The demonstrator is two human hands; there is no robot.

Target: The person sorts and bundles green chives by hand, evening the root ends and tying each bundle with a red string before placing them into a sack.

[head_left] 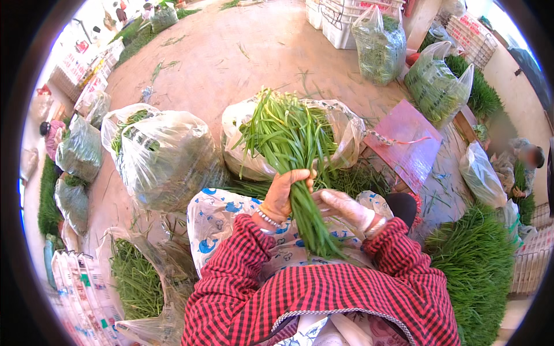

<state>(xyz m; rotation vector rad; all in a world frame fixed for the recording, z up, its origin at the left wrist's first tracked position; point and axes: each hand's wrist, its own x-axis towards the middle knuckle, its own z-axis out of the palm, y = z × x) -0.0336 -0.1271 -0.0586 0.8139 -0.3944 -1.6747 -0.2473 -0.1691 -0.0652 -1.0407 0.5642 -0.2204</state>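
Observation:
A bunch of long flat green leaves, garlic chives by their look (pixel 312 222), stands out on both sides of my left hand (pixel 281 195). That hand is closed around its middle, with a beaded bracelet at the wrist. The pale ends fan out over an open plastic bag (pixel 236 144) in front of me, and the other ends hang toward my lap. My right hand (pixel 346 210), in a whitish glove, is beside the bunch with its fingers stretched toward it. Whether the fingertips touch the leaves I cannot tell.
A filled plastic bag (pixel 170 155) stands to the left, and an open bag of greens (pixel 135 279) is nearer. A large green pile (pixel 473 271) lies at my right. Beyond are a reddish board (pixel 407 141), stacked white crates (pixel 340 26) and another person (pixel 522 164).

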